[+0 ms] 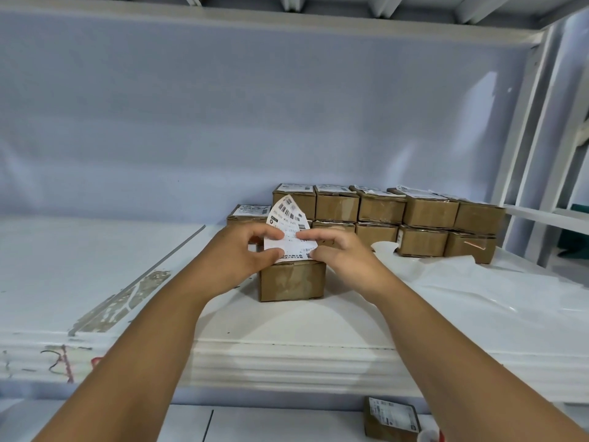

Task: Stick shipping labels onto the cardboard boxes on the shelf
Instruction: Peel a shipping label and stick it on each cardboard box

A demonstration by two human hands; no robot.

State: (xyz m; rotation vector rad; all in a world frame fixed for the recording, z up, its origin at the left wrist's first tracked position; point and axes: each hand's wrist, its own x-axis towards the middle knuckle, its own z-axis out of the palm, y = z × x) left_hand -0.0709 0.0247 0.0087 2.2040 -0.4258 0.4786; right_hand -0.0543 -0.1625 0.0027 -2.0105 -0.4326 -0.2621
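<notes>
A small cardboard box [291,280] stands on the white shelf [95,266] right in front of me. Above its top I hold a white shipping label [288,218] with barcodes, its upper end curling up. My left hand [245,253] pinches the label's left edge between thumb and fingers. My right hand [338,250] pinches its right edge. The label's lower end lies at the box top; whether it sticks there is hidden by my fingers.
Behind the box, a two-high row of labelled cardboard boxes [382,215] runs to the right. White backing paper [446,282] lies crumpled on the shelf's right part. A lower level holds another labelled box [392,419]. White shelf uprights [526,154] stand at right.
</notes>
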